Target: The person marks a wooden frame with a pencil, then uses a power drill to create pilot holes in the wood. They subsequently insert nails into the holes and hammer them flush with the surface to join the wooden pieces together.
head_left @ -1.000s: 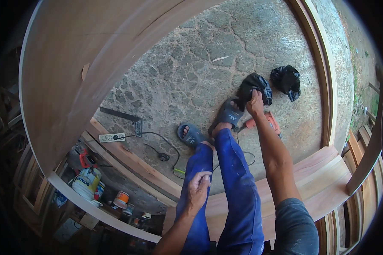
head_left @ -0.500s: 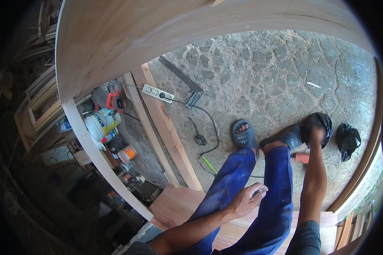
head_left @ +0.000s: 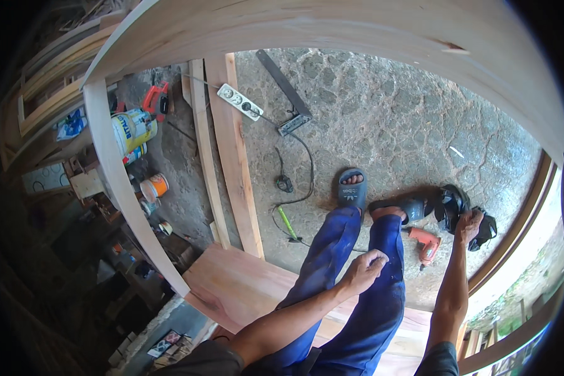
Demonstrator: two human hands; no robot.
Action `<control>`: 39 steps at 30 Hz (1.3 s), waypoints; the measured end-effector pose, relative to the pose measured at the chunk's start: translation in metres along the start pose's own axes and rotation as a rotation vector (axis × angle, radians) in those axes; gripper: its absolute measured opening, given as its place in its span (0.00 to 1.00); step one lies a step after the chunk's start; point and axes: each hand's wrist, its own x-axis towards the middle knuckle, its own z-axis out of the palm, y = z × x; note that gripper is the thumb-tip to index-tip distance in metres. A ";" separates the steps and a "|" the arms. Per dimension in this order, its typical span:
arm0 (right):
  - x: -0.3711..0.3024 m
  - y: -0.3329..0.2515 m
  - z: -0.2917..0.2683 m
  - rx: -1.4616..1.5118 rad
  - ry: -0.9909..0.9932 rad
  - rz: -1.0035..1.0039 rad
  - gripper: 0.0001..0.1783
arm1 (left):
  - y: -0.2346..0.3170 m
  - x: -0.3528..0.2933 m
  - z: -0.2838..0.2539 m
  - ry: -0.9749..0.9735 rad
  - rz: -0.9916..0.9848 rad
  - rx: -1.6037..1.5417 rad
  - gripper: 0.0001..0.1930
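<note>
My right hand (head_left: 469,227) reaches down to the floor with its fingers curled on a black plastic bag (head_left: 484,230). Just left of it lies another crumpled black plastic bag (head_left: 451,205), beside my sandalled right foot. My left hand (head_left: 365,273) hovers over my right shin, the fingers curled and pressed together. Whatever they may hold is too small to make out. A red power drill (head_left: 426,245) lies on the floor between my right leg and right forearm.
A white power strip (head_left: 240,102) with a dark cable and a carpenter's square (head_left: 286,94) lie ahead. Wooden boards (head_left: 235,156) run along the left, near paint buckets (head_left: 133,130) and a red power tool (head_left: 156,100). A large curved wooden panel (head_left: 332,28) spans the far side.
My right hand has moved from the left black bag to the right one. The view has shifted, and more of the drill shows. My left hand stays curled over my leg.
</note>
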 end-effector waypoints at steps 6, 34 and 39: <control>-0.128 -0.227 -0.132 0.990 -0.647 0.379 0.07 | -0.005 -0.014 -0.016 0.138 -0.156 -0.703 0.17; -0.325 -0.384 -0.040 -0.156 -1.334 -0.473 0.18 | -0.581 0.120 -0.274 1.158 -0.789 -0.679 0.27; -0.332 -0.396 -0.034 -0.197 -1.388 -0.479 0.19 | -0.596 0.154 -0.248 1.175 -0.768 -1.269 0.35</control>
